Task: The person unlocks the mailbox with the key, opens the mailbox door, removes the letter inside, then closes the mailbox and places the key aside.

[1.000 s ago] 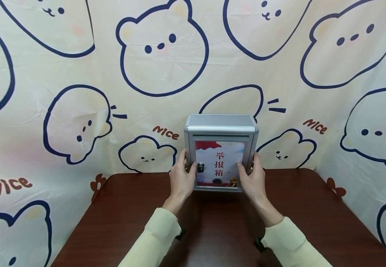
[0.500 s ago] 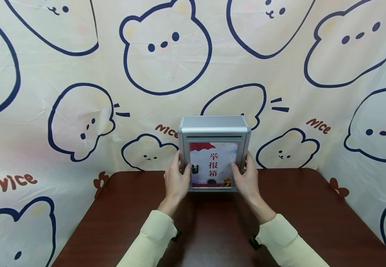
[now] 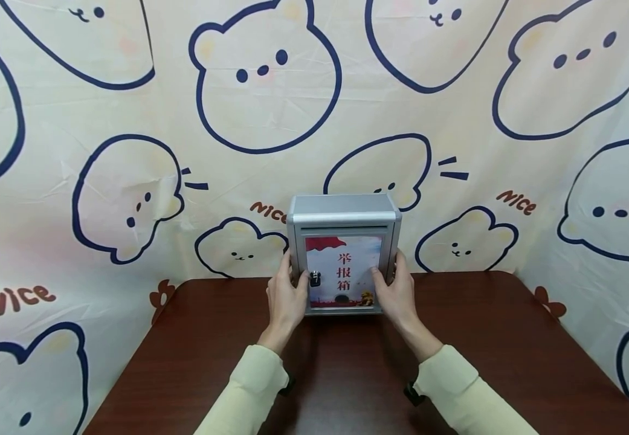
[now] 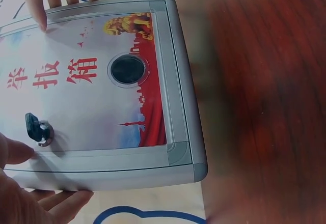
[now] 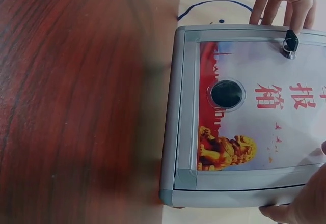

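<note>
A silver metal report box [image 3: 344, 257] stands upright in the head view, with red Chinese characters and a printed panel on its front. My left hand [image 3: 287, 299] grips its left side, thumb on the front frame beside a lock with a black-headed key [image 4: 34, 127]. On the opposite side my right hand [image 3: 398, 297] grips the box, its thumb on the front and fingers along the side wall. A round dark window [image 5: 227, 93] shows low on the panel. The fingers behind the box are partly hidden. Whether its base touches the table cannot be told.
Under the box is a dark reddish-brown table [image 3: 347, 368], whose far edge runs close behind it. A cream cloth backdrop [image 3: 145, 109] with blue-outlined bears hangs around the back and sides.
Both hands have moved the box a little to the left and slightly lower in the head view. The grip on both sides looks the same.
</note>
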A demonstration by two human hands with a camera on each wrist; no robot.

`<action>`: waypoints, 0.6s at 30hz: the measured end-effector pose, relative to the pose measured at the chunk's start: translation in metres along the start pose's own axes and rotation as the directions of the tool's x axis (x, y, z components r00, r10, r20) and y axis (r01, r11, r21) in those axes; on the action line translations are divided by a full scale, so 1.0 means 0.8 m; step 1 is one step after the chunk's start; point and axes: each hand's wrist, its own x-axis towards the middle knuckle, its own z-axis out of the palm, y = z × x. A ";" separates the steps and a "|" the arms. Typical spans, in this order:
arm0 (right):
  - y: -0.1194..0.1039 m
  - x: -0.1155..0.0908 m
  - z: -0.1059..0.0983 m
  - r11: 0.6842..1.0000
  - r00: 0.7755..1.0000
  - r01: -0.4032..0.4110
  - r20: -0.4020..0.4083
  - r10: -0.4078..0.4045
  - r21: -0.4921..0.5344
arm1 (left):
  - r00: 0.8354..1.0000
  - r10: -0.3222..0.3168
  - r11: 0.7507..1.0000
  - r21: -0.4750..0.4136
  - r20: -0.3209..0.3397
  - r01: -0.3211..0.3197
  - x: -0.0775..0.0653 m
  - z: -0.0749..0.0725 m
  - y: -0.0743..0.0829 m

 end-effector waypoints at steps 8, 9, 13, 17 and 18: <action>0.008 -0.001 0.003 0.999 0.999 -0.041 0.009 0.041 -0.006 | 1.000 -0.013 1.000 0.006 0.007 0.013 0.000 0.006 -0.010; 0.009 -0.001 0.003 0.999 0.999 -0.042 0.006 0.042 -0.008 | 1.000 -0.015 1.000 0.009 0.008 0.015 0.000 0.007 -0.011; 0.014 -0.002 0.003 0.999 0.999 -0.046 0.006 0.046 -0.006 | 1.000 -0.025 1.000 0.019 0.013 0.025 -0.002 0.009 -0.015; 0.019 -0.004 0.004 0.999 0.999 -0.048 0.012 0.048 -0.003 | 0.999 -0.029 0.999 0.018 0.015 0.029 -0.005 0.010 -0.018; 0.021 -0.004 0.004 0.999 0.999 -0.050 0.015 0.050 0.000 | 0.999 -0.030 0.999 0.017 0.015 0.030 -0.005 0.010 -0.018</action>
